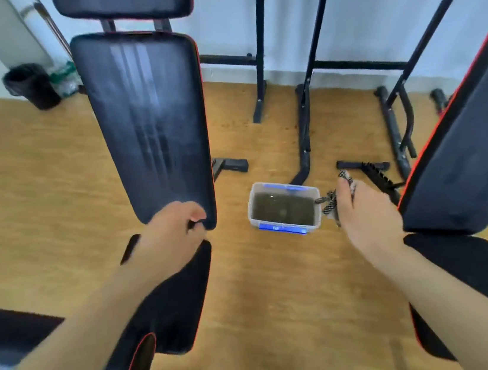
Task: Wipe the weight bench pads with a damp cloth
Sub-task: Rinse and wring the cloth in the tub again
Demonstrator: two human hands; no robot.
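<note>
Both forearms bare to frame edge, no sleeves. L hand [168,235], R hand [364,215]: no gloves, rings, watch.

Small home gym room, padded incline weight bench [147,120] with red piping, second bench [466,137] at right, black steel rack frames [305,114] against a pale wall, wood-look floor [35,187], black waste bin [32,87] in corner

The back pad [147,117] is black with a thin red trim and pale streaks running lengthwise down its middle. The seat pad [171,306] is black too. The cloth [330,201] has a black-and-white check. The tub [284,207] is clear with blue clips and holds murky brownish-green water. The floor [34,181] is honey-coloured wood; the bin [31,85] is black.
</note>
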